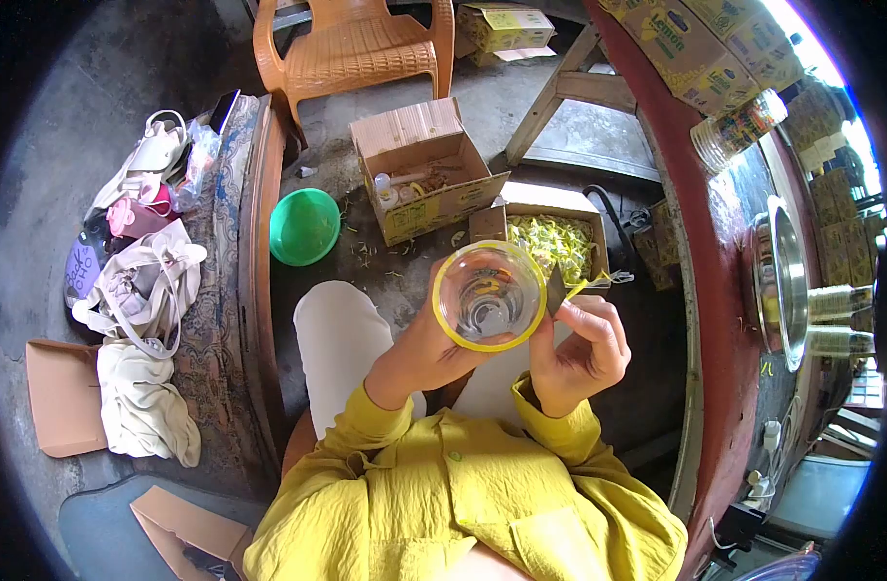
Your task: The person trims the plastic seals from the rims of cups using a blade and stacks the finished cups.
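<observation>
On the floor [492,108], faces an open box [545,197] of yellow shreds [550,242]. Above the lap [351,324], holds a clear jar [490,296], yellow rim [490,347] turned up, inside the curled fingers of the left hand [424,343]. Pinches a dark blade [556,289] in the right hand [577,358] beside the rim, near a thin yellow strip [578,288].

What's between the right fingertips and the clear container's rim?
In the head view: a dark, flat blade-like piece, pinched by the right hand, beside the clear container; contact unclear.
</observation>
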The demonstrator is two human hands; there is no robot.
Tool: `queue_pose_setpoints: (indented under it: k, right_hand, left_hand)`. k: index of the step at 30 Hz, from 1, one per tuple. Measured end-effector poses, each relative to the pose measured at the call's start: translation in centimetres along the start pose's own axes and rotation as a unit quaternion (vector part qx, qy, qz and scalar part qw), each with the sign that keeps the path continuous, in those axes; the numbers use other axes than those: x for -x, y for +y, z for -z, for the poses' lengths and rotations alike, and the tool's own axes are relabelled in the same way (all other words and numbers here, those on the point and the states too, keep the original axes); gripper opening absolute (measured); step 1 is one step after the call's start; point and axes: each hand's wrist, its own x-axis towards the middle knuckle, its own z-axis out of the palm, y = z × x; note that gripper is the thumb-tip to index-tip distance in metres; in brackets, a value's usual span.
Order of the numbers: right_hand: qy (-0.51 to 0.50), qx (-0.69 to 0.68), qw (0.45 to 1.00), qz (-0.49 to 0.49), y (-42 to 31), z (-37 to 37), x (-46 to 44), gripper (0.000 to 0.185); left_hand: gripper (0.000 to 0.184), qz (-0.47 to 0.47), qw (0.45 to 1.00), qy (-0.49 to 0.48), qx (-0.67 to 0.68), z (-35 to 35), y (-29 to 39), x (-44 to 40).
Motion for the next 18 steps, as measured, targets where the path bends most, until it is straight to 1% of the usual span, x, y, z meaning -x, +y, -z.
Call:
queue_pose_setpoints:
  k: [3, 6, 9, 12, 15, 18]
  right_hand:
    - [0.004, 0.023, 1.0, 0.017, 0.21, -0.06, -0.13, 0.023]
    - [-0.007, 0.001, 1.0, 0.002, 0.34, 0.05, -0.47, 0.023]
    - [-0.035, -0.035, 0.998, -0.028, 0.43, 0.4, -0.69, 0.023]
    - [-0.047, -0.03, 0.998, -0.02, 0.59, 0.65, -0.44, 0.023]
    - [-0.044, -0.019, 0.998, -0.027, 0.4, 0.64, -0.46, 0.023]
    - [-0.029, -0.006, 1.0, -0.005, 0.55, 0.34, -0.53, 0.023]
  left_hand:
    - [0.072, 0.006, 1.0, 0.007, -0.007, -0.13, 0.35, 0.07]
    - [0.071, 0.001, 0.998, -0.02, -0.053, 0.3, 0.36, 0.23]
    - [0.071, 0.001, 0.999, -0.018, -0.05, 0.63, 0.65, 0.04]
    - [0.067, 0.015, 1.0, 0.017, 0.004, 0.31, 0.74, 0.07]
    - [0.063, 0.019, 1.0, 0.007, 0.02, 0.42, 0.8, -0.14]
    - [0.062, 0.002, 0.999, -0.019, -0.043, 0.7, 0.73, -0.19]
